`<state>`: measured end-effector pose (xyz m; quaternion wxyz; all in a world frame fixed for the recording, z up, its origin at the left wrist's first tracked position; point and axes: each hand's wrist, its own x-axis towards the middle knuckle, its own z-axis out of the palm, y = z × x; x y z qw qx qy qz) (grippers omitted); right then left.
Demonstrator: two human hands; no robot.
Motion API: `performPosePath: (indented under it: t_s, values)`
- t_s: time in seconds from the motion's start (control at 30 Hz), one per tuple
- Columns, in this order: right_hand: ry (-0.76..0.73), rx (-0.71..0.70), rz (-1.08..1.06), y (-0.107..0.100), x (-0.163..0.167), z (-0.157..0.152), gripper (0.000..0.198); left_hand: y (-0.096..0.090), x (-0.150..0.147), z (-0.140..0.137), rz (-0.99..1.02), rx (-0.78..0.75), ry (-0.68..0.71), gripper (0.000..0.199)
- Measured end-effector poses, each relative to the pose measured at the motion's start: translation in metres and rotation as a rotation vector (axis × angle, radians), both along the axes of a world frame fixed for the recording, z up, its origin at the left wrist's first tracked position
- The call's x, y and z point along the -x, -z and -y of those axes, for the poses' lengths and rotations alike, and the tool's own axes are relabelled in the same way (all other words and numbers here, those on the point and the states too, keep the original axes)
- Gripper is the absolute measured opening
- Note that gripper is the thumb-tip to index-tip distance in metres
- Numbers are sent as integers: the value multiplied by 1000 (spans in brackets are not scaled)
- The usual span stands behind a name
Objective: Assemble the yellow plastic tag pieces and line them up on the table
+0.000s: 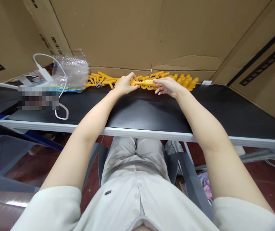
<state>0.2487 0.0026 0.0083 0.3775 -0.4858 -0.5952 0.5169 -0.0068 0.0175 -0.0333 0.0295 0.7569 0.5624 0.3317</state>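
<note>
Yellow piece (148,82) is pinched by left hand (126,84) and right hand (168,86), well inside the table's silver edge (149,133).

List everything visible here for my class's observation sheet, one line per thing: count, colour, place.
cardboard panels: three or more, brown, around the table
table: one, black with silver edge, before the person
yellow pieces: many, overlapping, yellow, table's back
held yellow piece: one, yellow, between both grips
metal links: uncountable, silvery, among yellow pieces, left
plastic bag: one, clear, back left
white plug: one, white, left
pixelated patch: one, contents unreadable, left
white tag: one, white, back right
chair parts: several, grey, below table
floor: one, dark red, below
shirt: one, pale, on the person
trousers: one pair, pale, lap
left grip: one, bare, piece's rounded end
right grip: one, bare, piece's ribbed end
</note>
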Motion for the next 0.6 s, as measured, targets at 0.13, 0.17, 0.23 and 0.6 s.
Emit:
performPosePath:
  t_s: [0.13, 0.17, 0.23, 0.6]
  values:
    - [10, 0, 4, -1, 1, 1, 27, -1, 0, 2, 15, -9, 27, 37]
    - [12, 0, 6, -1, 1, 0, 27, -2, 0, 2, 12, -8, 30, 37]
    - [20, 2, 10, 0, 0, -1, 27, -1, 0, 2, 8, -6, 30, 37]
    - [30, 10, -4, 1, 2, -1, 30, -7, -5, 10, -20, 39, -40, 32]
